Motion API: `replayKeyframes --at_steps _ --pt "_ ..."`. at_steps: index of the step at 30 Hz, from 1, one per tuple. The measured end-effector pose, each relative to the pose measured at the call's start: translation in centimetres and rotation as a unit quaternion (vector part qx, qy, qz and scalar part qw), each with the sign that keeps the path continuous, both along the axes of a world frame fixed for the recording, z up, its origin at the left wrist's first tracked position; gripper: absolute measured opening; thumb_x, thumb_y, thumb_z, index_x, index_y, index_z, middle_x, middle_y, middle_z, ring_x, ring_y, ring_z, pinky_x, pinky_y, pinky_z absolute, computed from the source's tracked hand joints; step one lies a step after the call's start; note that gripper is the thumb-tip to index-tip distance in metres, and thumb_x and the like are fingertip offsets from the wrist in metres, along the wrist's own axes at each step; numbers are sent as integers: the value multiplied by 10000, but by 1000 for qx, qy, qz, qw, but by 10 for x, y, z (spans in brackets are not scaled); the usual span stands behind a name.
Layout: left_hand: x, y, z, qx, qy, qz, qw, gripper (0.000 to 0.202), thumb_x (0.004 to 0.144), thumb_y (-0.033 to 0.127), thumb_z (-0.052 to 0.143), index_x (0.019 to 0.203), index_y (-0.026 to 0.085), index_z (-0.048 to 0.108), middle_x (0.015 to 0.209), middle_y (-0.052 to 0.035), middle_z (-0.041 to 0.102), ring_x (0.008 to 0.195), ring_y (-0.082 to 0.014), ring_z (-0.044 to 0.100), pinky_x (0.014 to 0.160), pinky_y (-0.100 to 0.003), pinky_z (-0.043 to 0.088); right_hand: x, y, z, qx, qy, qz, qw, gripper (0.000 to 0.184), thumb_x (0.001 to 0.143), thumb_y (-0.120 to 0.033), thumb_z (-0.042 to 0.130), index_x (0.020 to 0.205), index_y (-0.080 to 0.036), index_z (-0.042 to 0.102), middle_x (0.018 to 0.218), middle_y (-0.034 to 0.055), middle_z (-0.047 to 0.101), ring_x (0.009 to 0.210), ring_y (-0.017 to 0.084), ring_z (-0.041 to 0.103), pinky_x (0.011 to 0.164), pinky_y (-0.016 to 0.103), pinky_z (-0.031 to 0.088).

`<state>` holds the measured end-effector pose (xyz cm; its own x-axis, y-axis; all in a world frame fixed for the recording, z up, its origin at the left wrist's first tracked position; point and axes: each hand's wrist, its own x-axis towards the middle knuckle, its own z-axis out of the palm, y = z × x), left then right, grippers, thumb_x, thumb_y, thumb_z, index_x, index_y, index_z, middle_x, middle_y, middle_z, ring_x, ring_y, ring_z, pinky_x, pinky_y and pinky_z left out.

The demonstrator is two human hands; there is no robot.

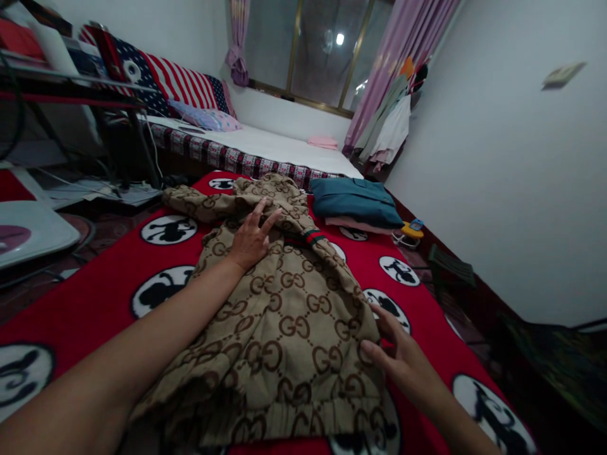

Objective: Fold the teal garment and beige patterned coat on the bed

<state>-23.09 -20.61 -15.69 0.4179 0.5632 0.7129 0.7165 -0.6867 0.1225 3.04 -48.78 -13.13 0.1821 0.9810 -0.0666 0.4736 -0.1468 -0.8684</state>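
A tan jacket with a brown letter pattern lies spread on a red blanket with white round prints. Its elastic hem is nearest me and its hood end points away. One sleeve, with a green and red stripe, is folded across the body. My left hand rests on the upper part of the jacket, fingers spread over the folded sleeve. At the jacket's right lower edge is my right hand, thumb and fingers apart beside the cloth; whether it touches the edge is hard to tell.
Beyond the jacket, a folded teal garment lies atop a pink one. Further back stands a bed below a window. A cluttered table is at left, a white chair below it. A small dark stool stands near the right wall.
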Motion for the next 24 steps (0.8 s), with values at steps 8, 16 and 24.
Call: replayKeyframes --at_steps 8,16,24 --pt "-3 0 1 -27 -15 46 998 841 796 142 565 1532 260 174 1560 -117 200 1380 -323 328 1054 -437 428 -4 10 -9 23 65 -12 998 741 745 -475 705 1370 -179 437 1351 161 562 1244 297 537 1045 462 434" --pt "1 0 8 -80 49 107 990 855 800 135 475 1544 299 88 1600 -80 133 1152 -296 574 754 -353 565 4 8 -18 13 168 -86 982 664 761 -577 677 1294 -209 528 1297 156 597 1117 297 623 891 407 535" --pt "18 50 59 -160 76 73 982 471 703 41 520 1101 200 715 1046 -82 636 934 -236 619 829 -321 501 -1 -8 -25 13 209 -34 977 773 705 -533 739 1368 -233 478 1269 165 621 1128 305 616 955 462 488"
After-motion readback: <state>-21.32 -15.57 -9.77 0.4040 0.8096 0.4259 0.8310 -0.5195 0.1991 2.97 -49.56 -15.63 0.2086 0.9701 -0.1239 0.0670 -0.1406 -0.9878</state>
